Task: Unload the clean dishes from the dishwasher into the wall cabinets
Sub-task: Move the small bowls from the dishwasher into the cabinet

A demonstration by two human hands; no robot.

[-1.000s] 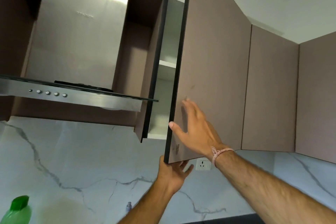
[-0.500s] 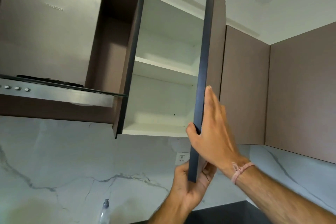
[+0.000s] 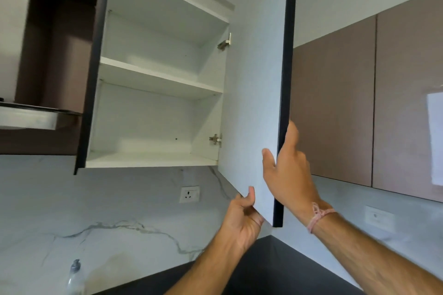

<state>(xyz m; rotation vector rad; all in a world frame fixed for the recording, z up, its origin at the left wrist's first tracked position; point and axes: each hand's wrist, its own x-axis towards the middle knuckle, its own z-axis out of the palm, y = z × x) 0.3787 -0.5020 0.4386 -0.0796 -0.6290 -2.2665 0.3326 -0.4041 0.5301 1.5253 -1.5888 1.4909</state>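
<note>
The wall cabinet (image 3: 153,112) stands open, white inside, with a middle shelf (image 3: 158,76) and a bottom board; nothing lies on either. Its door (image 3: 254,93) is swung out towards me, white on the inside with a dark edge. My right hand (image 3: 287,175) holds the door's dark front edge, thumb on the inside face and fingers round the outside. My left hand (image 3: 242,218) grips the door's bottom edge from below, thumb on the white face. No dishes and no dishwasher are in view.
A range hood (image 3: 36,115) hangs to the left of the cabinet. Closed brown cabinet doors (image 3: 340,108) run along the right. A wall socket (image 3: 189,194) sits on the marble backsplash, a clear bottle (image 3: 75,278) stands low left, and the dark worktop (image 3: 263,270) lies below.
The door has swung from nearly closed to wide open, baring both shelves. Both hands stayed on the door and moved right with it.
</note>
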